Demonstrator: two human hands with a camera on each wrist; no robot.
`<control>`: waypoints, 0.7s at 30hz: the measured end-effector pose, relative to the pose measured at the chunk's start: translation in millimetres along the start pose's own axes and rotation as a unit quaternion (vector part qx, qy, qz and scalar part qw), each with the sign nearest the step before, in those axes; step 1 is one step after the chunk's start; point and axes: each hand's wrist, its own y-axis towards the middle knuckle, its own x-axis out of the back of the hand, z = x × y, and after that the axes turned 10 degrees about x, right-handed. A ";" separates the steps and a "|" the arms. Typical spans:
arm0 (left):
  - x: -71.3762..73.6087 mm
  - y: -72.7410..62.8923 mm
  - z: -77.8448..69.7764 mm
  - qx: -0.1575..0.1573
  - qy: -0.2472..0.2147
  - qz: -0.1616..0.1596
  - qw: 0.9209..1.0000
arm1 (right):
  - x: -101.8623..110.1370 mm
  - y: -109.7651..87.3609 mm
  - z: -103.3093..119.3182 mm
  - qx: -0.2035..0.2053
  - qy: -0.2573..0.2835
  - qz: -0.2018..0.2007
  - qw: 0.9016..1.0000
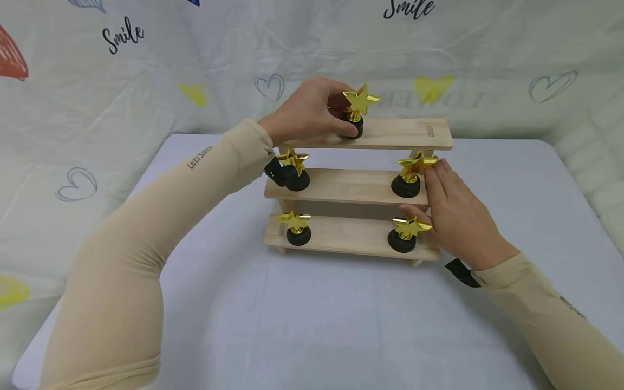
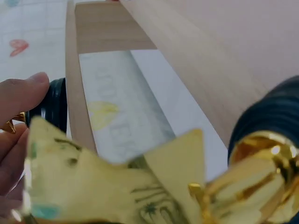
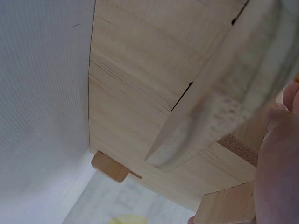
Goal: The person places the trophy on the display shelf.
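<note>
A three-tier wooden display rack (image 1: 341,184) stands on the table. On its top tier my left hand (image 1: 317,108) pinches a gold star trophy (image 1: 361,102) by its round black base (image 2: 58,105); the base is at the board, left of its middle. My right hand (image 1: 458,216) holds the rack's right end, its thumb below the middle board and its fingers above along the side. Close to those fingers is a star trophy (image 1: 409,176) on the middle tier. Another trophy (image 1: 407,234) stands near the thumb on the bottom tier.
Two more star trophies stand at the left ends: one on the middle tier (image 1: 294,170), partly behind my left wrist camera, one on the bottom tier (image 1: 296,227). A white cloth covers the table (image 1: 312,314). A printed curtain (image 1: 219,65) hangs behind.
</note>
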 end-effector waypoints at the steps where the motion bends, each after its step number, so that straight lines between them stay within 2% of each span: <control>1: 0.5 0.4 0.3 0.002 -0.002 0.002 1.000 | 0.0 0.1 -0.1 0.001 0.000 0.000 1.000; 5: 2.6 1.8 0.7 0.020 0.009 0.011 1.000 | -0.1 0.6 -0.6 0.005 -0.002 -0.004 1.000; 11: 1.6 4.1 4.3 0.010 -0.016 0.022 1.000 | 1.0 -0.3 0.2 -0.001 0.001 0.003 1.000; 21: -0.7 5.4 8.1 0.030 -0.041 0.024 0.998 | 1.5 0.3 0.8 0.003 -0.001 -0.003 1.000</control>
